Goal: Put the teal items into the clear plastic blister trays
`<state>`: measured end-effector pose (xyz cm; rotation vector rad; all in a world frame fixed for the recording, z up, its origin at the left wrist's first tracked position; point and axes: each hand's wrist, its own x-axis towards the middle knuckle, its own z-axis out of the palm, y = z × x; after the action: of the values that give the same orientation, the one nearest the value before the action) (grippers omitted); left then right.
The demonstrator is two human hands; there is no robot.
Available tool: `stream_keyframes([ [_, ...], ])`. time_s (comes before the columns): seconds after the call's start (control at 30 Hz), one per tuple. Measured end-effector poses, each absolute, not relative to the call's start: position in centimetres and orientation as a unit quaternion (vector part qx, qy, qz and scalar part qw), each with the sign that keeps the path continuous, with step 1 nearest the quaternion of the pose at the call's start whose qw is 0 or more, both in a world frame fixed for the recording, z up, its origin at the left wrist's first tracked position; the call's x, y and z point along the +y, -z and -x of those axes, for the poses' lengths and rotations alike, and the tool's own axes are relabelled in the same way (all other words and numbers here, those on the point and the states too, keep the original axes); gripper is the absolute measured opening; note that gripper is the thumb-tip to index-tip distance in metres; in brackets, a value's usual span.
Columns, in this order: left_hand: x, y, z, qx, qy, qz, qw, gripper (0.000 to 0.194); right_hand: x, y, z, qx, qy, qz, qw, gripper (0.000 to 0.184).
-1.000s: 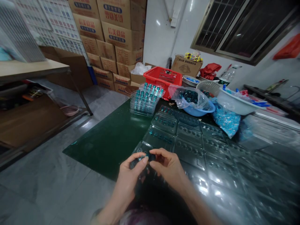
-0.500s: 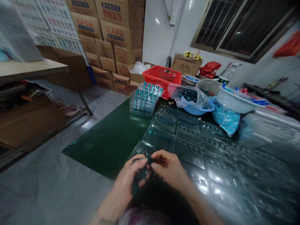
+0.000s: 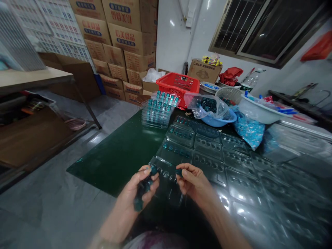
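Observation:
My left hand [image 3: 137, 190] is closed around a strip of small teal pieces [image 3: 142, 189] that hangs down from its fingers. My right hand [image 3: 193, 181] pinches a single teal piece [image 3: 178, 172] between thumb and fingertip. Both hands hover over the nearest clear plastic blister tray [image 3: 166, 173] at the front edge of the dark green table [image 3: 121, 152]. Several more clear trays [image 3: 207, 145] lie in rows beyond it, some with teal pieces in their pockets.
A stack of filled trays [image 3: 158, 110] stands at the table's far left. Behind are a red basket [image 3: 178, 84], a blue bowl with a bag of teal pieces [image 3: 212, 109], a white basin [image 3: 259, 110] and cardboard boxes [image 3: 121, 34]. Grey floor lies to the left.
My hands have drawn apart; the right one now holds one teal piece separated from the strip, which hangs from the left hand. The view has tilted slightly.

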<state>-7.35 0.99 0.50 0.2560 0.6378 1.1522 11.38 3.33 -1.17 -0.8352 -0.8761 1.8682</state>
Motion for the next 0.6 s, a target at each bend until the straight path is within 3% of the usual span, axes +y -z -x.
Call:
stream_keyframes([
  [0.2,-0.3,0.3,4.9,0.426,-0.506,-0.17,0.73,0.016,3.3,0.9,-10.8,-0.299,-0.797,0.302,0.43,0.026],
  [0.5,-1.5,-1.0,4.5,0.5,-0.436,-0.299,0.687,0.041,2.7,1.4,-9.7,-0.358,-0.744,0.345,0.445,0.022],
  [0.6,-1.5,-0.8,4.2,0.52,-0.448,-0.327,0.65,0.042,2.5,1.3,-9.4,-0.37,-0.729,0.361,0.45,0.021],
])
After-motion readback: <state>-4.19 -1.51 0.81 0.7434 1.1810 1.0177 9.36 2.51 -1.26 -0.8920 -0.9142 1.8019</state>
